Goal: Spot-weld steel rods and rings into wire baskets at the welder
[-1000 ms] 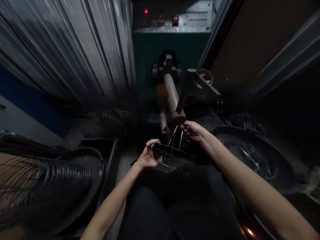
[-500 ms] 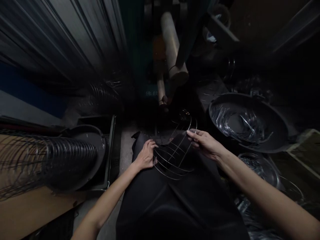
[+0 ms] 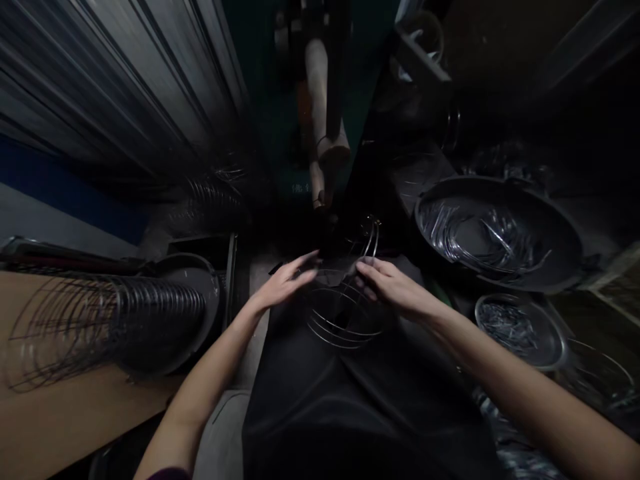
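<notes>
A round frame of thin shiny wire (image 3: pixel 344 341) hangs over the black apron (image 3: pixel 350 413) on my lap. Its hoops lie low, and long bent wires rise from them toward the machine. My right hand (image 3: pixel 393 285) is closed on those upright wires, thumb against fingers. To the left of the frame, my left hand (image 3: pixel 286 283) is off the wire, its fingers stretched out and slightly blurred. In front of my hands stands a dark machine with two pale cylindrical arms (image 3: pixel 333 143); its lower part is lost in shadow.
At left, a row of wire hoops (image 3: pixel 160 300) rests on a dark round pan (image 3: pixel 213 293). A large dark basin (image 3: pixel 560 233) at right holds bent wires. Below it, a smaller bowl (image 3: pixel 553 340) contains short metal pieces. Corrugated metal (image 3: pixel 150 67) rises at upper left.
My left hand has let go of the wire frame and moved left and up, fingers straightening. My right hand has shifted slightly left with the frame, which has turned.
</notes>
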Available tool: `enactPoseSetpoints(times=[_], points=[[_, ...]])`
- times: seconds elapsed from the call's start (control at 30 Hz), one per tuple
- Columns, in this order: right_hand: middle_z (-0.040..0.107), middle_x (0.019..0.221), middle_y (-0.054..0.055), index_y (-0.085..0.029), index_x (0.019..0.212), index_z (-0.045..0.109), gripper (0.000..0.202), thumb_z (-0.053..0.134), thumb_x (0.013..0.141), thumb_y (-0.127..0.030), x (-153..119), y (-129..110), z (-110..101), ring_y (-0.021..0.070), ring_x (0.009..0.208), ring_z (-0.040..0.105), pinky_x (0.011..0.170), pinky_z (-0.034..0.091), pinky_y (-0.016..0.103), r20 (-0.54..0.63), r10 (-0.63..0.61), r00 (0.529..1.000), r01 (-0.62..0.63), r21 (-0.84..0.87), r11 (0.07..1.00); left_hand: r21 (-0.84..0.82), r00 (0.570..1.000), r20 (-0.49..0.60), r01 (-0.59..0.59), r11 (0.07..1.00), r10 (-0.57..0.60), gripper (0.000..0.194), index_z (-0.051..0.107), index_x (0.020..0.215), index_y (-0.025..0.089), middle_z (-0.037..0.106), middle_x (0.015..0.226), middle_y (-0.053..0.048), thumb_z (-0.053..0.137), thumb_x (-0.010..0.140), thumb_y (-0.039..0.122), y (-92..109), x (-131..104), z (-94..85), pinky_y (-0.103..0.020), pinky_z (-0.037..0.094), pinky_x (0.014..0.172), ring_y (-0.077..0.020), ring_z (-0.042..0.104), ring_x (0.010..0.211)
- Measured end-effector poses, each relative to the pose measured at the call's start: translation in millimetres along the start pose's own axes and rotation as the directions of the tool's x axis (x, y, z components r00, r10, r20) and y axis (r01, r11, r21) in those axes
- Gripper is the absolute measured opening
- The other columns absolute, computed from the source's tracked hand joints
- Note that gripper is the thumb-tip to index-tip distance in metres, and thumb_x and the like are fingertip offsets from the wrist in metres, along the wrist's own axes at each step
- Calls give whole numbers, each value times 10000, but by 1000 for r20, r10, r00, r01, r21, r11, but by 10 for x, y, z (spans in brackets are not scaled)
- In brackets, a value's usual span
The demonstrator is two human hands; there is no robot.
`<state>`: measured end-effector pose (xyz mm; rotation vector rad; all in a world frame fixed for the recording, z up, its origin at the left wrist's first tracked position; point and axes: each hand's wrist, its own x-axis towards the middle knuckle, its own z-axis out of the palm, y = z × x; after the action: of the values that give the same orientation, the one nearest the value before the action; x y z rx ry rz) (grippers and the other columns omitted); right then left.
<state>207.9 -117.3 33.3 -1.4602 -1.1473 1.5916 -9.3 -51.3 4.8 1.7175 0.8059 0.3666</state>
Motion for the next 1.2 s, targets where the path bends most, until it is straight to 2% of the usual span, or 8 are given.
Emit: enactPoseSetpoints(times=[0.2, 0.33, 0.4, 0.57, 0.8, 0.97, 1.07, 1.2], points=[[612, 666, 32, -181, 685, 579, 379, 413, 892, -453, -544, -289, -102, 168, 652, 580, 660, 466, 285, 226, -82, 971, 199, -567, 799, -339, 998, 49, -30, 940, 50, 417, 616, 876, 107, 633, 807, -58, 412, 895, 471, 822, 192, 474, -261, 466, 755, -135, 600, 760], [659, 1028, 78, -195, 1041, 648, 356, 450, 883, -446, -726, -420, -656, 220, 937, 610, 869, 461, 347, -103, -429, 898, 247, -688, 682, -450, 998, 31, 69, 891, -62, 385, 563, 903, 125, 389, 545, 60, 422, 889, 483, 827, -115, 494, -184, 354, 490, -55, 373, 468], [542, 1284, 76, -208, 1268, 532, 432, 423, 896, -399, -633, -413, -822, 230, 1171, 501, 1010, 369, 381, -85, -532, 842, 307, -736, 604, -423, 997, 23, 70, 904, -67, 395, 578, 935, 122, 308, 533, 75, 425, 889, 484, 812, -272, 460, -171, 279, 449, -47, 288, 454], [557, 1279, 46, -225, 1304, 513, 458, 401, 901, -412, -398, -447, -773, 224, 1197, 487, 1023, 371, 405, 258, -366, 894, 441, -643, 626, -381, 974, -195, 32, 924, -114, 378, 613, 876, 114, 309, 553, 66, 522, 843, 479, 811, -541, 396, -171, 212, 434, -37, 267, 462], [689, 1016, 63, -195, 1107, 672, 464, 525, 815, -524, -652, -320, -693, 261, 976, 623, 857, 495, 363, 206, -134, 969, 225, -525, 821, -547, 973, -150, 67, 834, -177, 418, 583, 822, 127, 209, 460, 107, 514, 823, 540, 503, -581, 422, -161, 169, 373, -32, 158, 370], [704, 805, 67, -140, 969, 697, 546, 561, 747, -619, -632, 230, -751, 227, 758, 652, 698, 516, 309, 67, 32, 997, -1, -418, 909, 87, 943, -329, -25, 996, 52, 373, 648, 956, 148, 612, 710, -15, 400, 915, 424, 267, -314, 605, -210, 466, 620, -103, 578, 643], [705, 906, 64, -163, 985, 687, 478, 530, 795, -573, -611, 356, -758, 226, 830, 652, 754, 509, 308, 22, -33, 999, 40, -435, 900, 465, 923, -247, -153, 872, 294, 329, 604, 1148, 206, 672, 1055, -40, 398, 931, 344, 212, -132, 601, -235, 475, 825, -145, 628, 956], [677, 1065, 64, -187, 1060, 666, 378, 430, 885, -425, -542, 410, -663, 231, 986, 623, 894, 463, 341, -49, -342, 938, 229, -653, 722, 646, 951, -117, -146, 750, 286, 378, 483, 1301, 266, 701, 994, -8, 410, 930, 281, 168, 50, 567, -192, 485, 715, -124, 664, 865]])
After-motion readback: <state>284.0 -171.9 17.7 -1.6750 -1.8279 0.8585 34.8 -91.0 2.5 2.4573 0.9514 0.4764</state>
